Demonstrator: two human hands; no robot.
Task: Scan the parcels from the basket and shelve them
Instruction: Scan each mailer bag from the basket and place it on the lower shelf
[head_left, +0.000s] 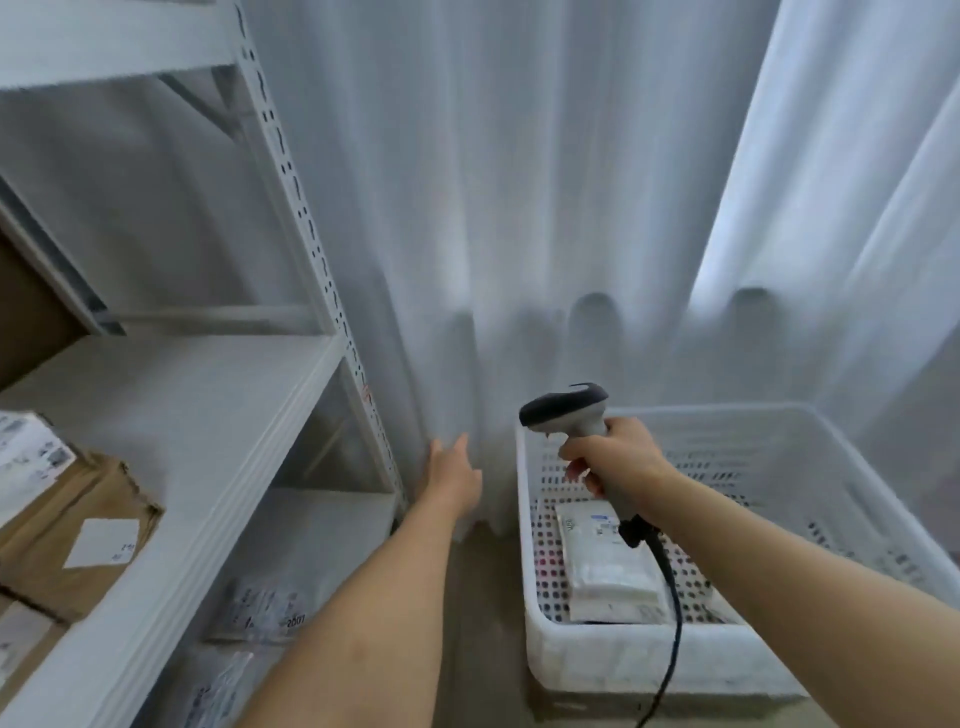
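Scanner (566, 415) sits gripped in your right hand (613, 457) above the basket (779, 431), ready for its white parcel (613, 566), while your left hand (454, 475) reaches out empty, fingers straight.

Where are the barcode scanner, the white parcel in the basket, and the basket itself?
barcode scanner (563, 408), head view, on its dark head.
white parcel (610, 569), head view, on its top face.
basket (623, 657), head view, on its near wall.

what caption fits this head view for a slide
Right hand holds the barcode scanner over a white basket with one parcel; open left hand reaches forward beside the shelf.
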